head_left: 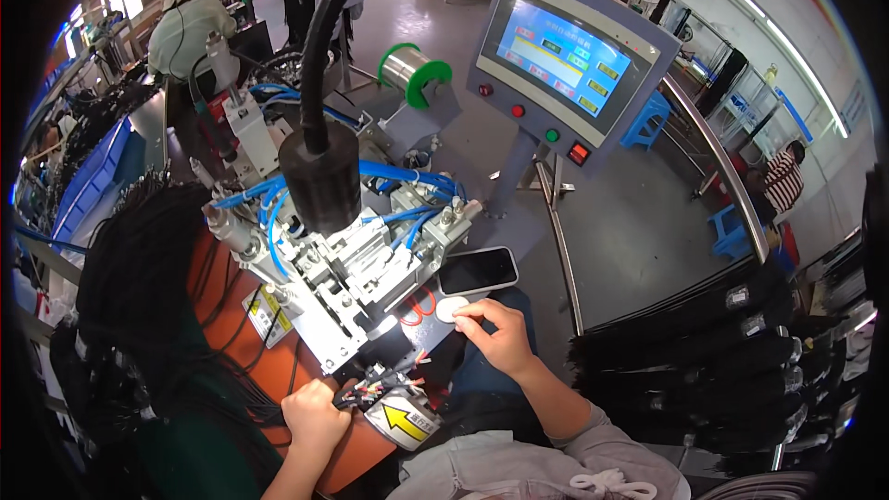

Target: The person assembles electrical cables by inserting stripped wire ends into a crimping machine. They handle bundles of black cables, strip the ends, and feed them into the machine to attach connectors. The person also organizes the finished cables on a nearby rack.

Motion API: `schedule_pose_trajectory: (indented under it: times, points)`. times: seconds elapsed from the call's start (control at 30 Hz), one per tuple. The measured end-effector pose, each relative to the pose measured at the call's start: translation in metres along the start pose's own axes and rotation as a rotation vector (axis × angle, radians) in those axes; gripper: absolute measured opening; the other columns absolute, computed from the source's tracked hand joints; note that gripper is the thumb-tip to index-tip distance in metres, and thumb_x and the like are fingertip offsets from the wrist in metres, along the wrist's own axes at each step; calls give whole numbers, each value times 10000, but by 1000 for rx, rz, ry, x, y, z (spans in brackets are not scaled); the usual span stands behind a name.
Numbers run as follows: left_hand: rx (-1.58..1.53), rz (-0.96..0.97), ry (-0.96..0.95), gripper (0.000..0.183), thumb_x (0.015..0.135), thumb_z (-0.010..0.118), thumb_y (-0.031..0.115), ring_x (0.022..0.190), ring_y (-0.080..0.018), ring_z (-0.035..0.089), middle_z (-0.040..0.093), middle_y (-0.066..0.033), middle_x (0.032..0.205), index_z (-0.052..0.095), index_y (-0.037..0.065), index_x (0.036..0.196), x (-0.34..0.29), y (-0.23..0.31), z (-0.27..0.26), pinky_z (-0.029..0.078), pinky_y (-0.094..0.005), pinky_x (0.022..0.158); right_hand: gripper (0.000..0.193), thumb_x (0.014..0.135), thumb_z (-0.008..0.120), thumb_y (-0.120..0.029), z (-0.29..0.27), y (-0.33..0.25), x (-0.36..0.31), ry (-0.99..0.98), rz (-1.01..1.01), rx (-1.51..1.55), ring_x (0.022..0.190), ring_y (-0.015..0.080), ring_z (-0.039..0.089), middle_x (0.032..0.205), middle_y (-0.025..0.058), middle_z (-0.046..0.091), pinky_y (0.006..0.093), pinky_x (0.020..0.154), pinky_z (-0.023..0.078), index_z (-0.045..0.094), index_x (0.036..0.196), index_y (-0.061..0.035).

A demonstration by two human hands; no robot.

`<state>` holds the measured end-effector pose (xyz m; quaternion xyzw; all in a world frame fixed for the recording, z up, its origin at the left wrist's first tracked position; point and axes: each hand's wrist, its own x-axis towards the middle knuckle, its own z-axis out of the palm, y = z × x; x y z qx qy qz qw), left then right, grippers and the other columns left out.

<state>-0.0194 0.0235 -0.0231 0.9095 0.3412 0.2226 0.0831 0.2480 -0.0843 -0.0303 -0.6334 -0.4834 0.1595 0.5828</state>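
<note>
My left hand [315,415] is closed around a bundle of black cables [361,393] at the front of the machine. Stripped ends with red, white and black wires fan out to the right of the fist. My right hand [500,338] has thumb and forefinger pinched at the edge of a small white round disc [450,307]. Whether the disc is lifted or lies on the plate I cannot tell. Beside it lie thin red wire loops [421,306]. A bench machine [361,264] with metal clamps and blue air tubes stands just beyond both hands, brightly lit.
A phone [477,269] lies behind the disc. A yellow arrow label [406,421] sits near my left hand. Beyond are a control screen [560,56] and a green-flanged wire spool [414,74]. Black cables hang left [139,287] and right [685,361]. Two people are farther off.
</note>
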Motion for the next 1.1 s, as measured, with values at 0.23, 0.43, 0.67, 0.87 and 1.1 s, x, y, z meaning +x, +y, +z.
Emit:
schedule_pose_trajectory:
  times: [0.23, 0.43, 0.67, 0.87, 1.1]
  points:
    - [-33, 75, 21, 360, 766, 708, 253, 464, -286, 522, 484, -86, 520, 494, 78, 534, 7, -5, 0, 388, -411, 444, 98, 826, 675, -53, 6, -14, 0, -39, -101, -66, 694, 135, 624, 834, 86, 675, 254, 625, 486, 681, 910, -3]
    - [-192, 184, 38, 327, 720, 718, 178, 464, -295, 508, 471, -90, 509, 472, 70, 534, 16, -17, 2, 379, -408, 440, 88, 828, 644, -25, 1, -24, 2, -25, -120, -140, 716, 149, 647, 770, 80, 659, 261, 663, 494, 679, 904, 2]
    - [-175, 195, 13, 299, 708, 713, 145, 461, -261, 497, 447, -67, 505, 471, 80, 546, 13, -17, -5, 378, -388, 439, 131, 814, 668, -27, -33, -27, 43, 180, -156, -348, 744, 120, 611, 1023, 130, 664, 239, 639, 492, 667, 943, -6]
    - [-148, 198, 17, 267, 700, 717, 129, 455, -249, 486, 440, -61, 512, 494, 73, 564, 11, -13, -3, 379, -370, 431, 462, 842, 671, -282, -50, -28, 141, 248, -218, -786, 690, 279, 651, 1478, 254, 272, 350, 582, 540, 504, 1213, -62]
    - [-90, 183, 51, 264, 698, 721, 124, 469, -244, 493, 459, -65, 541, 494, 66, 577, 10, -9, -4, 384, -369, 434, 499, 840, 659, -352, -51, -26, 206, 296, -270, -995, 839, 392, 671, 1510, 271, 171, 399, 619, 566, 485, 1223, -83]
